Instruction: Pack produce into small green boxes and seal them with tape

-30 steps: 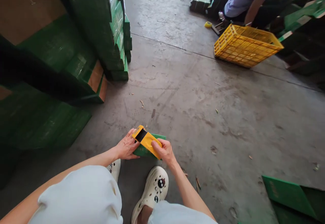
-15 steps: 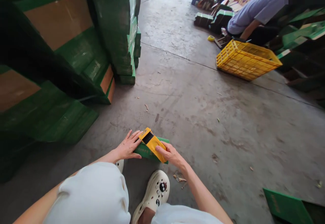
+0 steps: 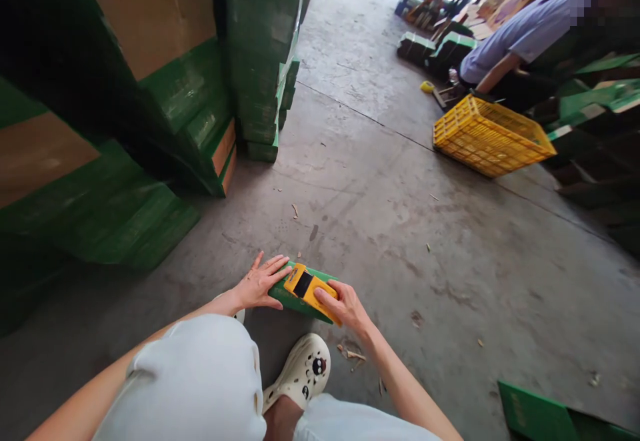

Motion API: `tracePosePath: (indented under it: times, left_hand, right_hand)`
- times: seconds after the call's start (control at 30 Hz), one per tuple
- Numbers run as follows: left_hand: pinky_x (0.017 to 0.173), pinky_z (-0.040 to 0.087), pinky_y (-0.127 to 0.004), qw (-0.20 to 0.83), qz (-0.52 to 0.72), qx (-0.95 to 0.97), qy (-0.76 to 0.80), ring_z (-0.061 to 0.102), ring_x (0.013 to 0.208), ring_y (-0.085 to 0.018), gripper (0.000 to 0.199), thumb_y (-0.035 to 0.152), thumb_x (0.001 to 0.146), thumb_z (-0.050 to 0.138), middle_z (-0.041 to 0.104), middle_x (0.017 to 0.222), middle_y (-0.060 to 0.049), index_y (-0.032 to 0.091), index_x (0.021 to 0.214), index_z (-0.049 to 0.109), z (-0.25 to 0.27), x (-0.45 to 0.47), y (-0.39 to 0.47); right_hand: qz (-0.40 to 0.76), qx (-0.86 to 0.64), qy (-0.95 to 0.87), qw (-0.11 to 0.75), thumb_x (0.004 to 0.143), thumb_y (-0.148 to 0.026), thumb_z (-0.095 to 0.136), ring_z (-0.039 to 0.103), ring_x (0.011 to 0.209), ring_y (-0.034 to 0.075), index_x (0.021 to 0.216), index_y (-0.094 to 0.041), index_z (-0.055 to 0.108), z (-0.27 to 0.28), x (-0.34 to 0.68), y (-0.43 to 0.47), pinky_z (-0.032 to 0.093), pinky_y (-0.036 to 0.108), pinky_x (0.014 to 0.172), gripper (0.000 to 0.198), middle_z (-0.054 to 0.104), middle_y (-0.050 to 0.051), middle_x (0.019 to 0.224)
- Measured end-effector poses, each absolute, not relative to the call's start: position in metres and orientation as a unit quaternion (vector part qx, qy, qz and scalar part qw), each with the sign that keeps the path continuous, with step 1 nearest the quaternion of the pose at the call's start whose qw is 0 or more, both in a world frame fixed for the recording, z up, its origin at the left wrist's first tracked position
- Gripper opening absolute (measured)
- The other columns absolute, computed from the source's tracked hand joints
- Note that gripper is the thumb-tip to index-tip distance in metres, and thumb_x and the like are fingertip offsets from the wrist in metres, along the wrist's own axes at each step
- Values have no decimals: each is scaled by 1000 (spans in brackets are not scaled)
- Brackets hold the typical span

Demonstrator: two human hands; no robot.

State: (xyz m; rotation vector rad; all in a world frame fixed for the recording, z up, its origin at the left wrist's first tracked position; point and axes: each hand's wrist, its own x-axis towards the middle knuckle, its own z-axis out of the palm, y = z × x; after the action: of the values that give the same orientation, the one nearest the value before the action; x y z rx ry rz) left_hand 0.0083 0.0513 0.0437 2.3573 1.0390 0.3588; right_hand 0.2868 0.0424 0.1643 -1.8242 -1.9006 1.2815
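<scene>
A small green box (image 3: 320,273) sits on the floor just in front of my feet. My left hand (image 3: 261,285) lies flat on its left end, fingers spread. In my right hand (image 3: 345,304) is a yellow hand-held tool (image 3: 296,278) with a black middle section; its exact kind does not show clearly. The thumb presses on top of its near end while the fingers wrap its side. The tool lies along the top of the box, covering part of it, and its far end comes close to my left fingertips.
Stacked green and brown cartons (image 3: 175,87) rise at the left. A yellow crate (image 3: 493,137) stands ahead right beside a crouching person (image 3: 525,31). Another green box (image 3: 537,411) lies at the lower right. Small scraps (image 3: 353,354) litter the concrete floor.
The yellow tool has shifted slightly right along the box, at a flatter angle. My left hand stays spread on the box end. The view has turned a little to the left.
</scene>
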Motion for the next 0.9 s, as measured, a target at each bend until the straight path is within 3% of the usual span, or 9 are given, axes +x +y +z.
tracePosePath:
  times: [0.2,0.33,0.53,0.7,0.8,0.9]
  left_hand:
    - [125,-5,-68,274,127,875,378,32,155,-40,98,67,74,83,45,162,-18,29,157,48,40,5,52]
    - [125,-5,-68,276,124,877,373,31,156,-38,101,71,77,78,41,165,-17,29,161,41,39,3,53]
    - [125,-8,-65,274,137,874,378,30,157,-35,97,70,81,75,42,165,-15,33,162,37,36,4,51]
    - [124,-4,-69,335,131,851,383,32,156,-36,90,58,83,79,40,166,-15,31,160,42,50,-1,54]
    - [127,11,-65,421,181,786,414,45,149,-32,67,41,88,70,52,159,-10,30,153,54,63,-9,61]
    - [113,47,-50,559,273,622,476,67,123,-27,52,36,90,60,69,139,-12,23,140,66,77,-11,69]
  right_hand:
    - [450,-578,-671,117,84,-65,62,37,58,11,62,-21,45,173,270,69,24,24,51,52,40,-5,59]
    - [451,-570,-684,65,84,-66,62,38,57,10,62,-20,48,167,267,74,23,24,52,53,40,-5,58]
    - [447,-583,-672,91,86,-66,58,39,59,10,65,-19,54,158,272,60,26,24,53,52,42,-5,60]
    - [437,-580,-683,82,86,-65,59,38,57,10,66,-19,56,158,269,57,25,23,53,51,43,-6,59]
    - [451,-573,-678,91,87,-65,58,40,58,11,68,-19,58,156,272,57,25,23,53,50,45,-5,60]
    - [453,-572,-677,93,87,-64,59,41,60,11,68,-19,58,155,275,57,27,23,53,49,45,-5,61]
